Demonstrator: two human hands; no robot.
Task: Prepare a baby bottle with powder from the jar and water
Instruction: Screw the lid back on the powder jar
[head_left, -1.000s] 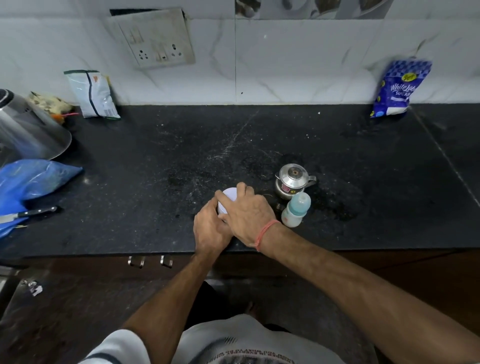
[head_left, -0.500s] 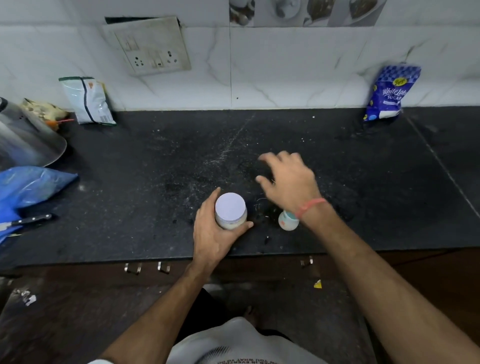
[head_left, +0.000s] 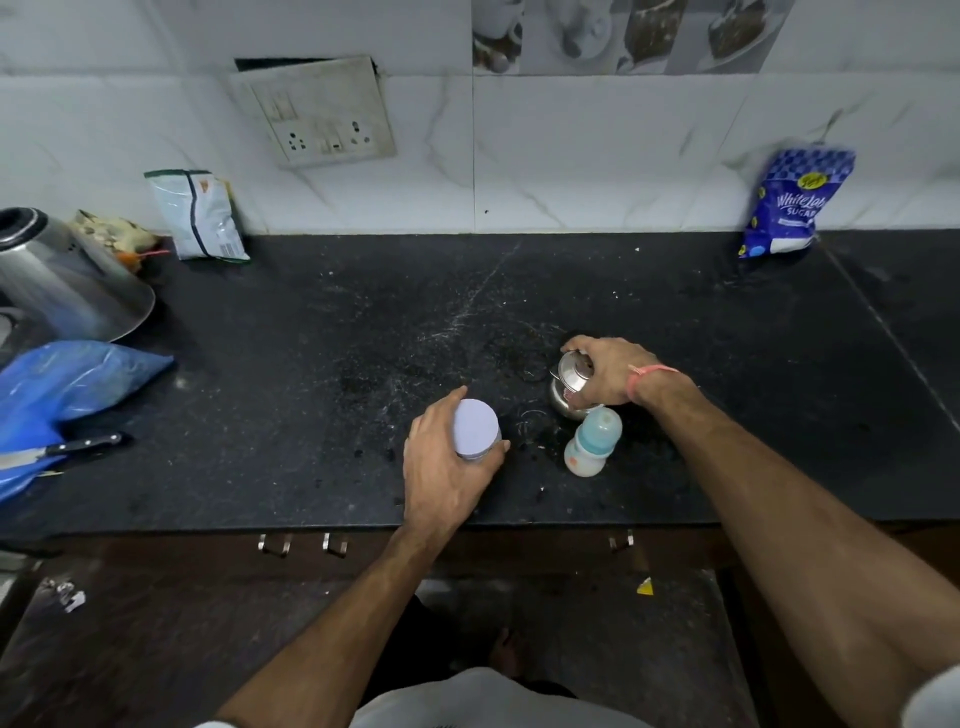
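A small jar with a pale lilac lid (head_left: 475, 428) stands near the front of the black counter (head_left: 322, 364); my left hand (head_left: 447, 467) wraps around its side. To its right stands a baby bottle (head_left: 592, 441) with a teal cap and white body, untouched. Just behind the bottle sits a small steel pot with a lid (head_left: 570, 384). My right hand (head_left: 608, 374) grips that pot from above and the right, fingers over the lid, which looks tilted.
A steel kettle (head_left: 62, 280), a blue plastic bag (head_left: 62, 384) and a black-handled knife (head_left: 78, 447) lie at the left. A white packet (head_left: 200, 215) and a blue sugar bag (head_left: 789, 205) lean on the tiled wall. A socket panel (head_left: 317, 111) hangs above.
My right hand left the jar lid, passed over the counter and settled on the steel pot behind the bottle. My left hand stayed on the jar.
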